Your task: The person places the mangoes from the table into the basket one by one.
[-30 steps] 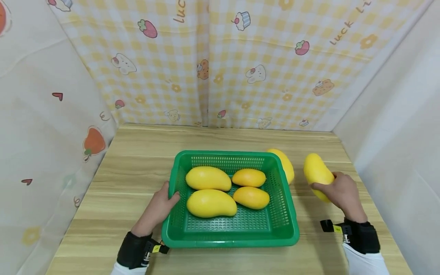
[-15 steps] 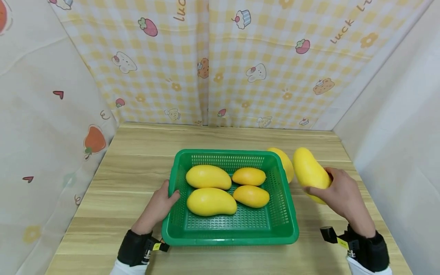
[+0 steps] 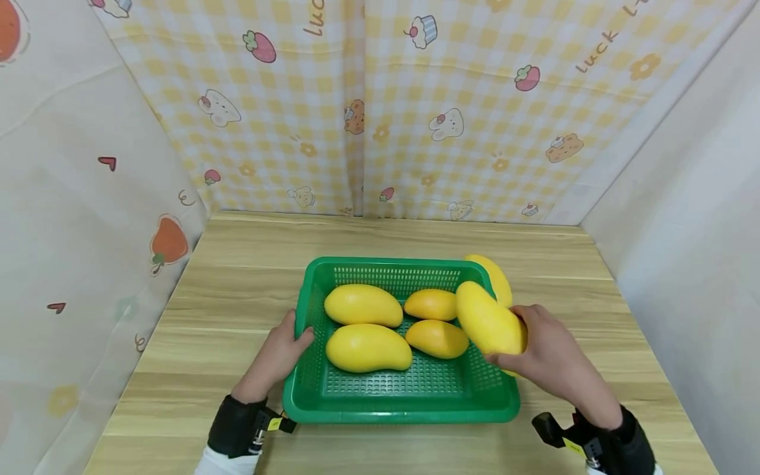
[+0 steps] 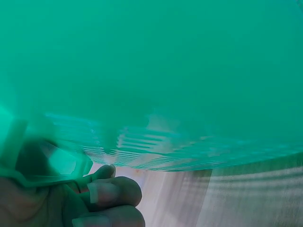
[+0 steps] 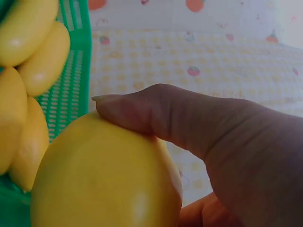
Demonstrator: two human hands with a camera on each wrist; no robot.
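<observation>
A green plastic basket stands on the table with several yellow mangoes inside: two larger ones, such as this mango, on the left and two smaller ones, such as this mango, beside them. My left hand grips the basket's left rim, thumb over the inside and fingers curled below the rim outside. Over the basket's right wall my right hand holds a large mango, thumb on one side of it. In the right wrist view that mango hides part of the basket.
Behind the basket's right rim another yellow mango lies on the wooden table, partly hidden. A checked cloth hangs at the back, and white cloth walls stand at the left and right.
My right hand has carried its mango leftward from the table's right side to above the basket's right edge. My left hand keeps its grip on the rim, and the basket stays in place.
</observation>
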